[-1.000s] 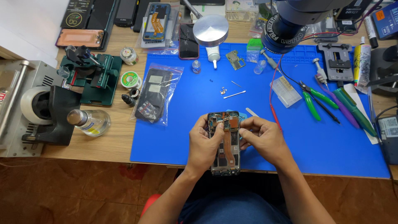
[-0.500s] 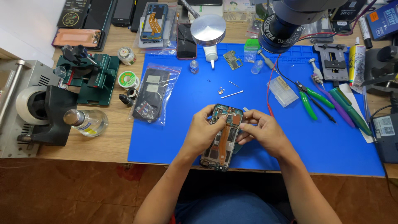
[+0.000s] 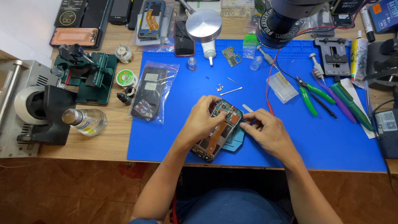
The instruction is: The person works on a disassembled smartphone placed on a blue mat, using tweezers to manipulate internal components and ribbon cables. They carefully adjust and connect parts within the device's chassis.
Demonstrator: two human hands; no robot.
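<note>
— What sits at the left?

— A tape dispenser (image 3: 31,108), then a clear glass bottle (image 3: 86,120) lying on its side on the wooden bench (image 3: 107,143), clear liquid inside. Right of it, on the edge of the blue mat (image 3: 331,145), a clear plastic bag (image 3: 150,93) holds a dark phone part.

— And the hands?

— The left hand (image 3: 202,120) grips the upper left edge of the opened phone (image 3: 217,135), fingers curled closed on it. The phone lies tilted at the mat's middle, near the front edge. The right hand (image 3: 265,132) pinches a thin white tool (image 3: 247,108) against the phone's top right corner.

— Farther right?

— A small clear box (image 3: 282,87), contents unclear, then green-handled pliers (image 3: 309,94). Bare mat lies right of the right hand, up to the front edge.
</note>
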